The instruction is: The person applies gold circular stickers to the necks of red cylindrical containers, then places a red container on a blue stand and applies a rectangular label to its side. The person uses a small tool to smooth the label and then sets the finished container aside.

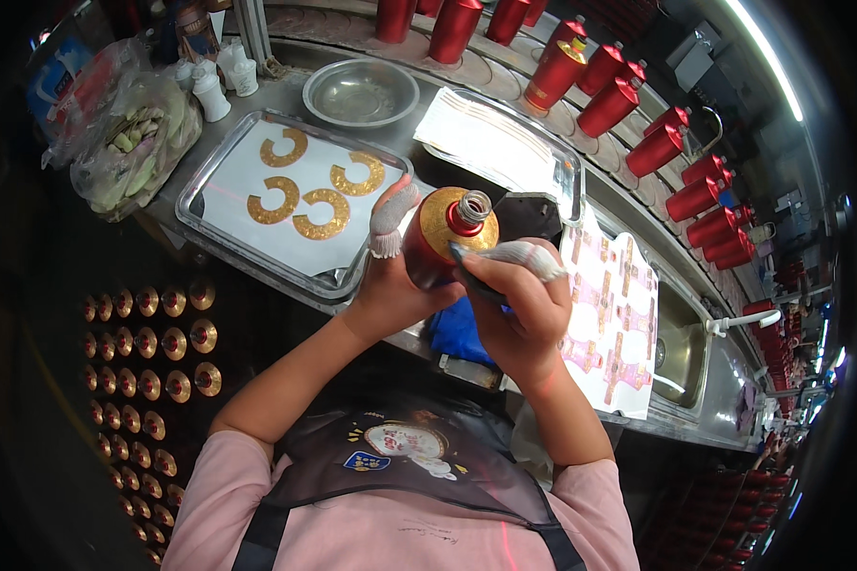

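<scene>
From the head camera, looking down: the left hand (390,276) wraps the body of a red bottle (438,243), fingers closed round it, one capped in a white fingertip cover. The bottle tilts above the worktop (286,95) edge, a gold collar label around its neck. The right hand (524,305) presses on that label, fingers curled together, seemingly pinching a thin dark tool, though that is hard to tell. Just left lies a steel tray (200,205) of gold ring labels (316,214). Rows of red bottles (628,105) line the far side.
</scene>
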Demonstrator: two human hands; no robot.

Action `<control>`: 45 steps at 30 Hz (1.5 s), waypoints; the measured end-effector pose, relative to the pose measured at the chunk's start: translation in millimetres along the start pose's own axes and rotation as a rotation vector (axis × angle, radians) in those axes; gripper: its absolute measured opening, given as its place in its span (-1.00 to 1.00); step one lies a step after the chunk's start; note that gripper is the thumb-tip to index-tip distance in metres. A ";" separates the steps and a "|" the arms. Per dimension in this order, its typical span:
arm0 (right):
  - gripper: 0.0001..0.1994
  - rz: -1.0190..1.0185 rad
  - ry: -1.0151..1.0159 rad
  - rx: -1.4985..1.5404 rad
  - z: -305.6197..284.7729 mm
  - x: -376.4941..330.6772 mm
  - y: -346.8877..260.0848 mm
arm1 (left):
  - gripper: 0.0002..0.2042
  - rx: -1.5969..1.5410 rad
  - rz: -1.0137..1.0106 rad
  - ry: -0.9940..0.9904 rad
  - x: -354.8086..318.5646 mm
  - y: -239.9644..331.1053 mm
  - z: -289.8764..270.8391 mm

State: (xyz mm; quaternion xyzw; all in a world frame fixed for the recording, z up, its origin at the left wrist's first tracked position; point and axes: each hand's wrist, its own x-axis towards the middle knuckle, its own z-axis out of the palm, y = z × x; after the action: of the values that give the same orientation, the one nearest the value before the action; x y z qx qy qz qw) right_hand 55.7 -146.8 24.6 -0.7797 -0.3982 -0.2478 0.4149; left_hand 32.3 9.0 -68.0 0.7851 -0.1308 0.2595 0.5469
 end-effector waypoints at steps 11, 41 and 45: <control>-0.74 -0.045 -0.145 0.175 6.5 -4.7 -4.8 | -0.06 -0.059 0.048 0.080 -7.9 -19.9 1.6; 0.04 0.583 -0.294 -0.035 -67.2 -159.3 -1.0 | -0.07 -0.219 -0.868 -0.522 56.7 38.0 67.1; 0.04 0.568 -0.287 -0.011 -66.5 -161.8 1.5 | -0.15 -0.189 -0.846 -0.569 55.4 35.7 66.4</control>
State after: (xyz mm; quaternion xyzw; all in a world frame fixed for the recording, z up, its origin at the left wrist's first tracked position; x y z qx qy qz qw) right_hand -37.5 -270.7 -56.6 -0.8890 -0.2176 -0.0114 0.4027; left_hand 78.5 -61.3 -27.0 0.7561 0.0315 -0.2208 0.6153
